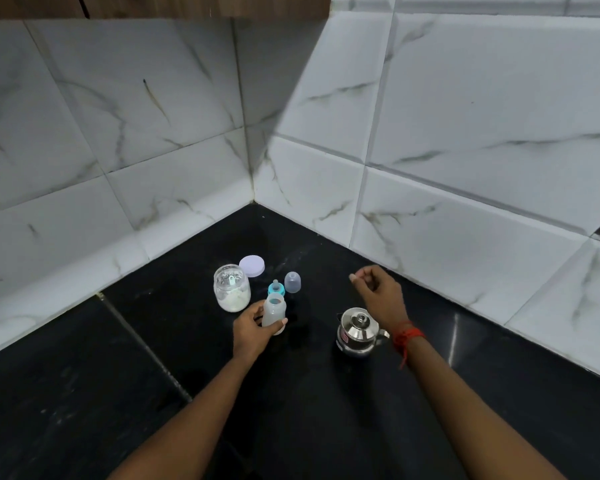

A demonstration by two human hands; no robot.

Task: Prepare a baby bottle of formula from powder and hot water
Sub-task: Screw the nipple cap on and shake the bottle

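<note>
My left hand (252, 329) grips the open, translucent baby bottle (274, 311), which stands on the black counter (291, 410). Just behind it lie the teal nipple ring (276, 288) and the clear bottle cap (292, 282). To the left stands an open glass jar of white powder (231, 287) with a scoop inside, its lilac lid (252, 265) lying behind it. A steel kettle (357, 332) with its lid on stands to the right. My right hand (378, 289) hovers above and behind the kettle, fingers loosely curled, holding nothing.
The counter sits in a corner of white marble-patterned tiled walls (430, 168). A seam (146, 348) crosses the counter at the left. A wooden cabinet edge (187, 5) hangs overhead.
</note>
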